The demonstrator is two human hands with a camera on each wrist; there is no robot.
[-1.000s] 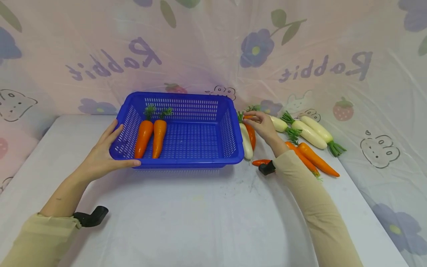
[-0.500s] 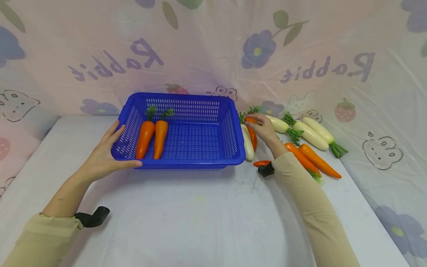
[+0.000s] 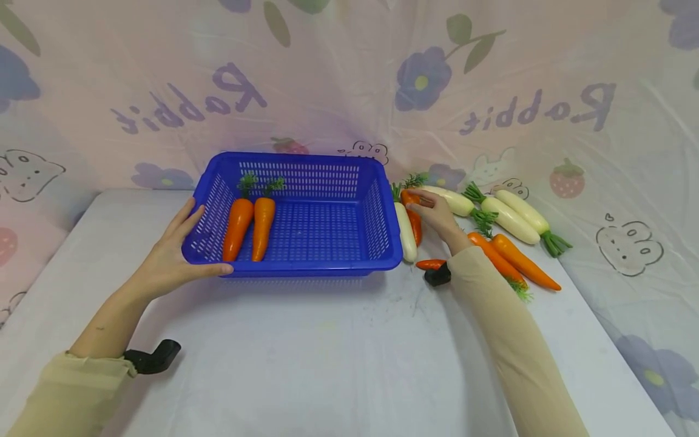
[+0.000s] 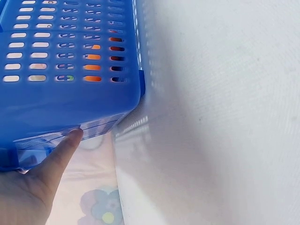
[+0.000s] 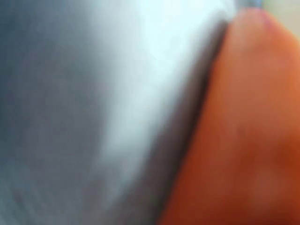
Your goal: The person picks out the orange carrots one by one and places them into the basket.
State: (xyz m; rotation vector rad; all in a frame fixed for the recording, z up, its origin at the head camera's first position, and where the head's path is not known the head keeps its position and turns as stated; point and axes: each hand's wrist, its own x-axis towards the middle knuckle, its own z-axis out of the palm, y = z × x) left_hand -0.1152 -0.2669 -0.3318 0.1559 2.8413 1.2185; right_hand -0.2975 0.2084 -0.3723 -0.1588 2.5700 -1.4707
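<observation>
A blue plastic basket (image 3: 297, 264) stands on the table, two orange carrots (image 3: 236, 230) side by side in its left part. My left hand (image 3: 166, 252) spans the basket's front left corner. Its straight thumb (image 4: 58, 161) lies along the rim. Right of the basket, a white radish (image 3: 405, 233) lies against its side with another carrot (image 3: 416, 227) beside it. With thumb and fingertips, my right hand (image 3: 437, 217) pinches the upper part of that carrot. Blurred orange, apparently a carrot (image 5: 248, 122), fills the right of the right wrist view, where no fingers show.
Several white radishes (image 3: 510, 220) with green tops lie at the table's back right. Two more carrots (image 3: 524, 263) are right of my right forearm. An orange tip (image 3: 430, 264) pokes out beside the wrist camera. A printed sheet (image 3: 327, 91) hangs close behind the basket.
My right fingers have shifted slightly right along the carrot's top, uncovering more of it. The left hand and the basket have stayed in place.
</observation>
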